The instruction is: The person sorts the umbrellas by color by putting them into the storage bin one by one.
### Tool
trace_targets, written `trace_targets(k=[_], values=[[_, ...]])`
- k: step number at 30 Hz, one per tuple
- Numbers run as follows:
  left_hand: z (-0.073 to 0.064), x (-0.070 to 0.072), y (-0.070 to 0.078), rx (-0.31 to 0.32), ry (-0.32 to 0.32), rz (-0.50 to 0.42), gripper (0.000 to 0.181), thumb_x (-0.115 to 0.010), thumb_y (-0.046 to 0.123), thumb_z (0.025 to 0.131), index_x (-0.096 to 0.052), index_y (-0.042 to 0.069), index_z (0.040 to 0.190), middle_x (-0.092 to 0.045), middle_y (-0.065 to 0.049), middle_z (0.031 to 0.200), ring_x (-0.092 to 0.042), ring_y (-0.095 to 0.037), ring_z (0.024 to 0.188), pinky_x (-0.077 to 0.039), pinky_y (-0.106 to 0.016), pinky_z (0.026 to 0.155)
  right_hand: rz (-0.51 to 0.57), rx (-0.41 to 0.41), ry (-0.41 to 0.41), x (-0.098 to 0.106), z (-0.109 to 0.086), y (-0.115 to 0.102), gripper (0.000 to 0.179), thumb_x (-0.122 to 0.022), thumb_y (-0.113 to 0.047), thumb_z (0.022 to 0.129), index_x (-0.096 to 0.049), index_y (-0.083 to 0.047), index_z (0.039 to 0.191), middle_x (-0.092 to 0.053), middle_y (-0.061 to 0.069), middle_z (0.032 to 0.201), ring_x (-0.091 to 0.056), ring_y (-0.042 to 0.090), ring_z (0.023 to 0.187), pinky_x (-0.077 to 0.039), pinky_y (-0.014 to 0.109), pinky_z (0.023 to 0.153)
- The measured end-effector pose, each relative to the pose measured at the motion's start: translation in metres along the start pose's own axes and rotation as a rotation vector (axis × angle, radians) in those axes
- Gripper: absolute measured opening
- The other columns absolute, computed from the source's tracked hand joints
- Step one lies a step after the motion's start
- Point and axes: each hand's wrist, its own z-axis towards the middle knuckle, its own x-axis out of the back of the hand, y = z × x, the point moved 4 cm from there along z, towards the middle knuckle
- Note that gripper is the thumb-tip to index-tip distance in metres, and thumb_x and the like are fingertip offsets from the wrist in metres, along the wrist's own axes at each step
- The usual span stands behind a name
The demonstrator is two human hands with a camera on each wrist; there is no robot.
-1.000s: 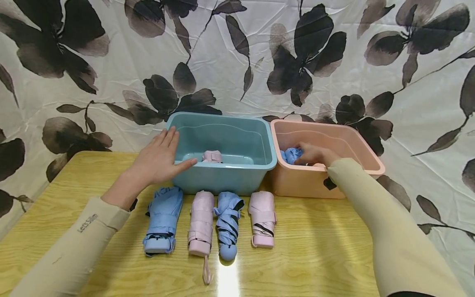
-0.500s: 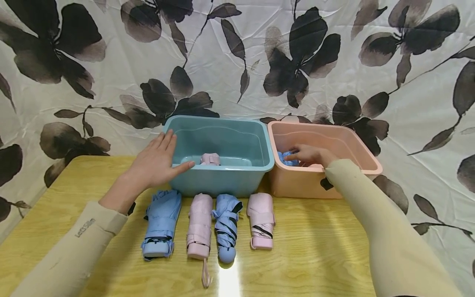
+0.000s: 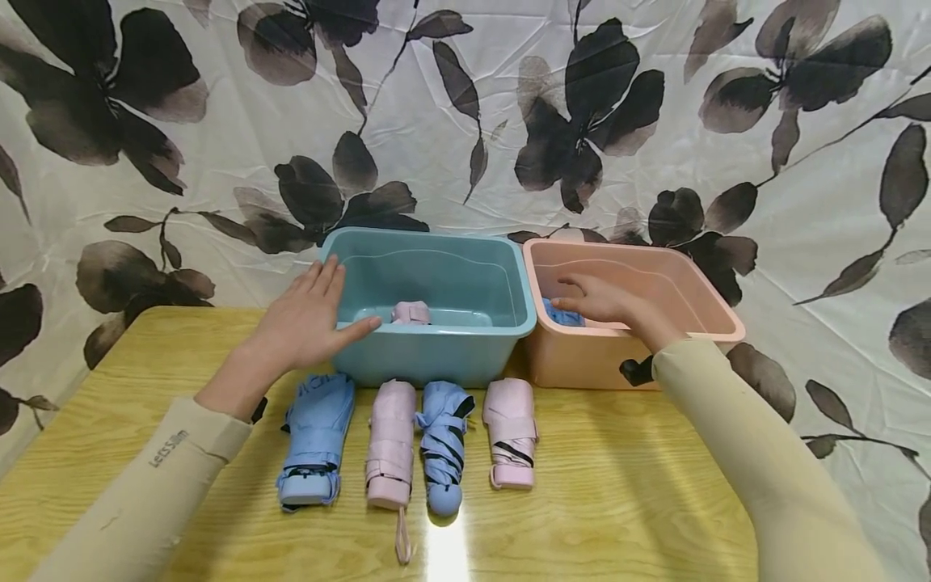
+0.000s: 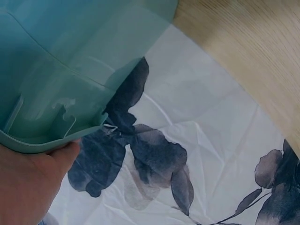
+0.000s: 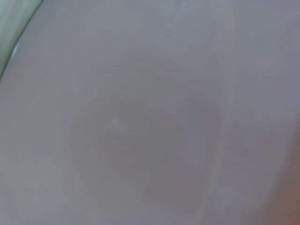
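My left hand (image 3: pixel 301 315) rests with straight fingers at the left rim of the teal bin (image 3: pixel 429 356); in the left wrist view the hand (image 4: pixel 33 185) touches that rim. Inside this bin lies a pink folded umbrella (image 3: pixel 411 313). My right hand (image 3: pixel 600 299) reaches over the front wall of the peach bin (image 3: pixel 582 364), fingers loosely extended and holding nothing. Below its fingers a blue folded umbrella (image 3: pixel 565 314) lies in the bin, partly hidden. The right wrist view is mostly a blurred pale surface.
On the wooden table (image 3: pixel 596 485), before the bins, lies a row of folded umbrellas: a wide blue one (image 3: pixel 313 440), a pink one (image 3: pixel 391 444) with a wrist loop, a slim blue one (image 3: pixel 443 449) and a short pink one (image 3: pixel 511 432). A floral cloth (image 3: pixel 451 121) hangs behind.
My right hand has let go of the blue umbrella, which now sits lower in the peach bin, and has lifted slightly off it. The left hand has stayed at the teal rim.
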Motion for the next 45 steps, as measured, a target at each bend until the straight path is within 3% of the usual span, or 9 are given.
trace_targets(k=[5,9,19,23,26,29,33,38,45], values=[[0.002,-0.001,0.001,-0.003,0.0,-0.001,0.108,-0.045,0.07,0.101,-0.013,-0.015,0.159,-0.005,-0.033,0.169,-0.007,-0.051,0.156,-0.011,-0.061,0.126,0.078,0.022,0.132,0.001,-0.022,-0.014,0.067,-0.057,-0.032,0.109,-0.032,0.003,0.16,-0.033,0.025,0.164,-0.047,0.048,0.141,-0.038,0.061,0.116],[0.0,-0.002,0.002,-0.007,0.005,0.0,0.108,-0.045,0.07,0.101,-0.013,-0.015,0.159,-0.006,-0.034,0.168,-0.008,-0.052,0.156,-0.012,-0.061,0.126,0.125,0.033,0.307,-0.003,-0.041,-0.025,0.063,-0.058,-0.032,0.108,-0.037,-0.003,0.16,-0.038,0.022,0.162,-0.056,0.046,0.132,-0.048,0.061,0.106],[0.0,-0.001,-0.001,-0.005,0.01,-0.007,0.11,-0.045,0.071,0.1,-0.013,-0.015,0.16,-0.006,-0.034,0.168,-0.007,-0.052,0.156,-0.011,-0.062,0.126,0.154,0.356,0.9,-0.031,-0.089,-0.052,0.04,-0.071,-0.01,0.097,-0.065,0.001,0.135,-0.062,0.022,0.131,-0.06,0.038,0.107,-0.054,0.05,0.086],[-0.001,-0.001,-0.003,0.003,0.008,-0.011,0.109,-0.046,0.07,0.1,-0.013,-0.015,0.16,-0.006,-0.033,0.169,-0.007,-0.052,0.156,-0.012,-0.061,0.126,0.185,0.431,1.034,-0.05,-0.105,-0.056,0.035,-0.073,0.0,0.09,-0.07,0.003,0.125,-0.065,0.022,0.123,-0.061,0.036,0.098,-0.051,0.038,0.078],[-0.001,-0.001,-0.002,0.001,0.012,-0.009,0.108,-0.046,0.07,0.1,-0.013,-0.015,0.16,-0.006,-0.034,0.169,-0.008,-0.052,0.156,-0.012,-0.062,0.126,0.204,0.464,1.082,-0.066,-0.114,-0.058,0.036,-0.074,0.005,0.086,-0.071,0.003,0.122,-0.067,0.021,0.12,-0.062,0.033,0.092,-0.05,0.031,0.074],[-0.001,0.0,-0.003,-0.001,0.012,-0.002,0.109,-0.045,0.071,0.1,-0.013,-0.015,0.16,-0.006,-0.033,0.169,-0.008,-0.052,0.156,-0.012,-0.061,0.126,0.207,0.47,1.067,-0.083,-0.117,-0.059,0.037,-0.074,0.006,0.085,-0.071,0.002,0.122,-0.067,0.02,0.117,-0.063,0.031,0.089,-0.051,0.028,0.07],[-0.001,0.0,-0.004,-0.001,0.011,-0.002,0.108,-0.045,0.07,0.101,-0.013,-0.015,0.16,-0.005,-0.034,0.169,-0.007,-0.052,0.156,-0.012,-0.061,0.126,0.213,0.43,0.953,-0.108,-0.116,-0.06,0.038,-0.074,0.003,0.087,-0.068,0.001,0.125,-0.066,0.016,0.119,-0.063,0.027,0.088,-0.053,0.028,0.067],[0.0,0.001,-0.003,-0.001,0.005,0.001,0.109,-0.045,0.071,0.1,-0.012,-0.015,0.16,-0.005,-0.034,0.169,-0.007,-0.052,0.156,-0.011,-0.061,0.126,0.188,0.29,0.698,-0.135,-0.109,-0.06,0.049,-0.077,-0.01,0.091,-0.059,-0.002,0.137,-0.059,0.016,0.13,-0.063,0.031,0.098,-0.058,0.037,0.072],[-0.001,0.001,-0.001,-0.003,0.006,-0.004,0.11,-0.043,0.073,0.1,-0.012,-0.014,0.16,-0.005,-0.033,0.169,-0.007,-0.052,0.156,-0.011,-0.062,0.126,0.109,0.031,0.355,-0.158,-0.1,-0.056,0.087,-0.085,-0.041,0.086,-0.044,-0.008,0.155,-0.044,0.018,0.15,-0.059,0.038,0.126,-0.053,0.058,0.098]])
